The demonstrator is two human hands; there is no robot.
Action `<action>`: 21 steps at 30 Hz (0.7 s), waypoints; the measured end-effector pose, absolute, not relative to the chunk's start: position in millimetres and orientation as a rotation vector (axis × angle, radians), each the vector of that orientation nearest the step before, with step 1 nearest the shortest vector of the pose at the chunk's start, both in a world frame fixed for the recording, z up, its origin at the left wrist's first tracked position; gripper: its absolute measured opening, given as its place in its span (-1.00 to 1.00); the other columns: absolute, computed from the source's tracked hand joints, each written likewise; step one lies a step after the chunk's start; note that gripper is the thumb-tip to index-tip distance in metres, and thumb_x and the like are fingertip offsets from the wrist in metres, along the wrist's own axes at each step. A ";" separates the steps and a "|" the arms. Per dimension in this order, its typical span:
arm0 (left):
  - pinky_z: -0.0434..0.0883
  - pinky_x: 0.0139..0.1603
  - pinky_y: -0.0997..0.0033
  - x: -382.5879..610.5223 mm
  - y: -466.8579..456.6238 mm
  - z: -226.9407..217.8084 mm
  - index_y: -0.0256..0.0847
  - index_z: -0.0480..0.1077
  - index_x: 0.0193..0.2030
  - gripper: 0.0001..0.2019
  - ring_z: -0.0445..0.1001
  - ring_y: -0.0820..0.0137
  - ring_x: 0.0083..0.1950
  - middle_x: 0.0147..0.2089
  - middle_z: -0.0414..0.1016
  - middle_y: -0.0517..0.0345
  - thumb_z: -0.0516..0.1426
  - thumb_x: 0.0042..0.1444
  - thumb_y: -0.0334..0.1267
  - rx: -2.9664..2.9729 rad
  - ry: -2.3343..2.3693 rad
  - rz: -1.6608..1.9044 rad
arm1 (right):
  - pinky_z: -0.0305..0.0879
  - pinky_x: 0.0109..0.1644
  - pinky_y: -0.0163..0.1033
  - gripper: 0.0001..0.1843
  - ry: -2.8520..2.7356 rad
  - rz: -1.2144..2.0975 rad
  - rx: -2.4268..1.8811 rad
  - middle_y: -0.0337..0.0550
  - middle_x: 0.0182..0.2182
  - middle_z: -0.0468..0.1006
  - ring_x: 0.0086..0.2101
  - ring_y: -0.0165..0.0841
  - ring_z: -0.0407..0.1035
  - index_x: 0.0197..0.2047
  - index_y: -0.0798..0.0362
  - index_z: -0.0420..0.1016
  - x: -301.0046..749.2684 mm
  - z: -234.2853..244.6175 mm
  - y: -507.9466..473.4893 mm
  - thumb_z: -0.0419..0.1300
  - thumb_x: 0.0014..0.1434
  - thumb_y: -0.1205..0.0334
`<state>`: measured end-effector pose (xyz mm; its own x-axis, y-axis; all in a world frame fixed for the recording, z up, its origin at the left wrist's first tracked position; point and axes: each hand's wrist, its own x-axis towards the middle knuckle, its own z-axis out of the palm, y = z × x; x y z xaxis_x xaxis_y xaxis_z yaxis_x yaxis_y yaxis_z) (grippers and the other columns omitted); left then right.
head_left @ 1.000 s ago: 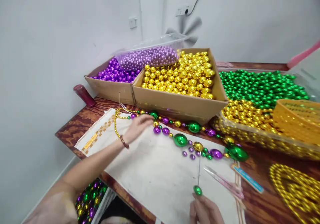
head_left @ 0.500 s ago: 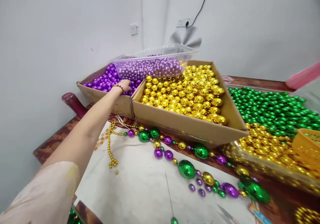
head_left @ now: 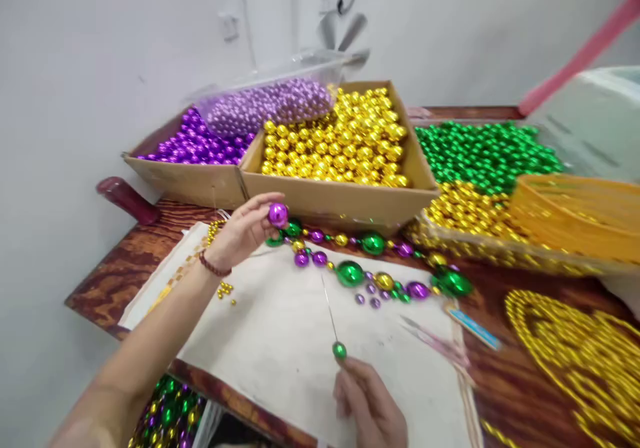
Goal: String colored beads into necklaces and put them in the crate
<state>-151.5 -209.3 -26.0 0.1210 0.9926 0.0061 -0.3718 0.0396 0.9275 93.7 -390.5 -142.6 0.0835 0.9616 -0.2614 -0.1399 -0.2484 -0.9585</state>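
Between the fingertips of my left hand [head_left: 243,233] is a shiny purple bead [head_left: 278,215], raised over the far part of the white cloth [head_left: 270,328]. My right hand [head_left: 371,401], low in the view, pinches a long thin needle [head_left: 329,309] that points up and away. A green bead [head_left: 339,350] sits on the needle, right at my fingertips. Beyond the hands lies a string of green, purple and gold beads [head_left: 350,273], partly hidden behind my left hand. Several loose lilac beads [head_left: 375,303] rest beside it.
Cardboard boxes hold purple beads [head_left: 187,141] and gold beads [head_left: 345,148], with a clear tub [head_left: 270,105] of lilac beads resting on top. Green beads [head_left: 480,151] and an orange basket [head_left: 575,215] are at the right. Scissors [head_left: 435,341] lie near my right hand.
My left hand has come out of the purple bead box and back toward me, now with a purple bead. My right hand has come into view. The camera view has shifted.
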 end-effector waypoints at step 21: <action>0.51 -0.19 0.42 -50.2 -291.3 -90.2 -0.11 0.58 -0.08 -0.76 0.57 0.41 -0.18 -0.11 0.61 0.09 0.32 0.09 -0.21 0.894 0.843 1.392 | 0.31 -0.49 -0.42 -0.88 -1.203 1.148 -1.210 -0.30 -0.51 0.46 -0.59 -0.51 0.34 -0.14 0.02 0.49 116.2 -153.1 -426.2 0.12 0.34 0.26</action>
<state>-50.2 -291.3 -90.2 0.0153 0.9995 0.0274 -0.4393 -0.0179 0.8982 116.2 -426.2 -153.1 0.0409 0.9985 0.0354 0.0118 0.0350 -0.9993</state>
